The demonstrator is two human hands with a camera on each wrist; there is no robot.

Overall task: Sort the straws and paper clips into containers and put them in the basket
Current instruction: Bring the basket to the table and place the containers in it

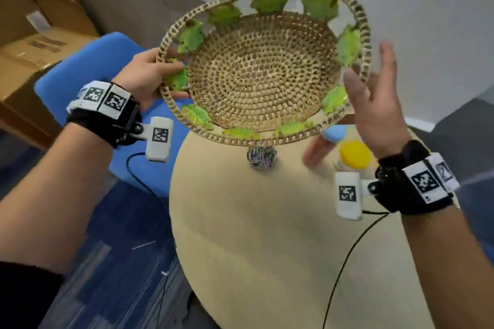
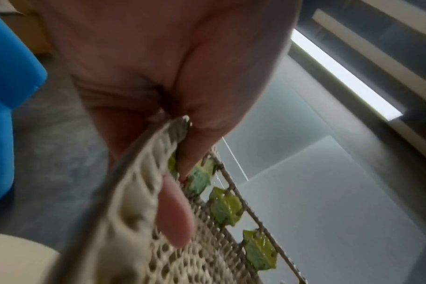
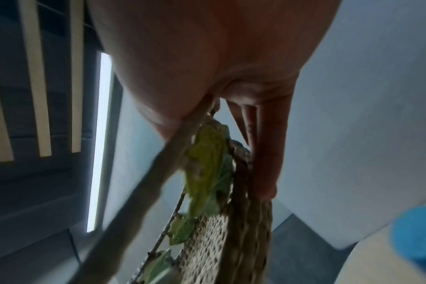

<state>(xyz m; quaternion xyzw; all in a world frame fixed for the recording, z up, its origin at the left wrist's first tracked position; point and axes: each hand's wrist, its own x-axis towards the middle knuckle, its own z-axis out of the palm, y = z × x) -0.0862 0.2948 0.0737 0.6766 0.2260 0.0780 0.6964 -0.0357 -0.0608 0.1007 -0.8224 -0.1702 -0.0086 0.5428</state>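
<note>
Basket (image 1: 263, 72) is up in the air right now, tipped toward the camera so you look straight into it — nothing inside as far as I can see. Left hand (image 1: 145, 75) pinches the woven rim, thumb on the inside by a green leaf (image 1: 176, 79) and fingers curled round the outside; the left wrist view shows the same pinch up close. Right hand (image 1: 374, 96) is on the opposite rim with fingers straight and spread, palm against the edge — more propping than gripping.

Under it on the round bench (image 1: 267, 235) sits a little heap of paper clips (image 1: 262, 159), plus a yellow lid (image 1: 355, 153) and a blue lid (image 1: 334, 133) on what look like containers, half hidden by the basket and blurred. Can't make out any straws from here.

My worry: only 1 hand really has hold of it, so if the right palm slips, the basket could swing down and scatter those clips off the bench edge. Setting it down blind could also knock over whatever is under the 2 lids.
</note>
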